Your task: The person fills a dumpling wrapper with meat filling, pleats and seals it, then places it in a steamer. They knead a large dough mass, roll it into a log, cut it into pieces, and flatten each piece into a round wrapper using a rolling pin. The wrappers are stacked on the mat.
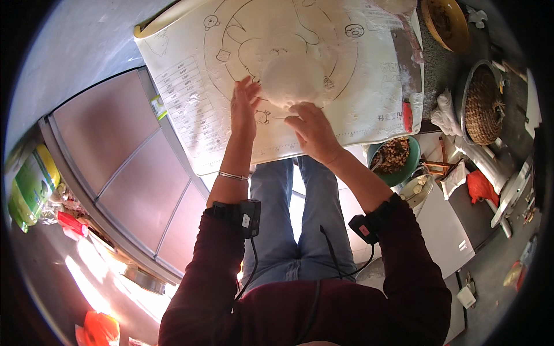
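Note:
A smooth, rounded mound of white dough (292,80) sits on a printed kneading mat (277,149) dusted with flour. My left hand (245,101) is at the dough's left edge, fingers spread and palm turned inward. Whether its fingertips touch the dough I cannot tell. At the near edge, the fingertips of my right hand (315,132) meet the dough, with the thumb held apart from them. Toward the mat's right side lies a broad, dark-bladed knife (407,116) with a red handle. A pale long-handled utensil (411,30), floury, lies beyond it.
A green bowl of chopped filling (391,156) stands below the mat's right corner. Further right are a yellow bowl (446,24) and a metal basin (471,86) holding a woven mat. A panelled cabinet (117,147) flanks the left. Cables (255,264) hang from both wrist devices.

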`<state>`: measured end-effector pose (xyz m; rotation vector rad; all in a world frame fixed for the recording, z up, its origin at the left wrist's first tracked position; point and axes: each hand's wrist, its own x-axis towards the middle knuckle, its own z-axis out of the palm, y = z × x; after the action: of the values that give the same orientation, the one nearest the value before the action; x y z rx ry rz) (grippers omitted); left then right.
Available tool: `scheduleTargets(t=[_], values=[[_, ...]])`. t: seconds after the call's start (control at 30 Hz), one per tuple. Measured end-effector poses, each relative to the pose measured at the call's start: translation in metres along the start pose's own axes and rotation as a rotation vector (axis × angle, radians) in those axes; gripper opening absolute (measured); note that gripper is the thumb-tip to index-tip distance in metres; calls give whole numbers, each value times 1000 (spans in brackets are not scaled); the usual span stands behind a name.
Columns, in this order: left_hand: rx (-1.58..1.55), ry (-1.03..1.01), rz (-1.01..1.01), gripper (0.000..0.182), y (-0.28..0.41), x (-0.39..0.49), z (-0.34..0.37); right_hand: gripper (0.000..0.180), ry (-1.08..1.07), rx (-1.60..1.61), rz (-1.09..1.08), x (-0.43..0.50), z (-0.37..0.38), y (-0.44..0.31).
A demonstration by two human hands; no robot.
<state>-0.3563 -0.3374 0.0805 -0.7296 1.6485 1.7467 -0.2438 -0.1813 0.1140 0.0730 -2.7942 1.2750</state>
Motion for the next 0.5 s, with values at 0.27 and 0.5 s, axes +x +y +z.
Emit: scheduleTargets(t=[0.27, 0.5], values=[[1350, -124, 1079, 59, -29, 24, 64, 47, 212, -368, 380, -11, -8, 90], [1477, -155, 1101, 64, -26, 32, 80, 49, 158, -593, 455, -13, 7, 136]])
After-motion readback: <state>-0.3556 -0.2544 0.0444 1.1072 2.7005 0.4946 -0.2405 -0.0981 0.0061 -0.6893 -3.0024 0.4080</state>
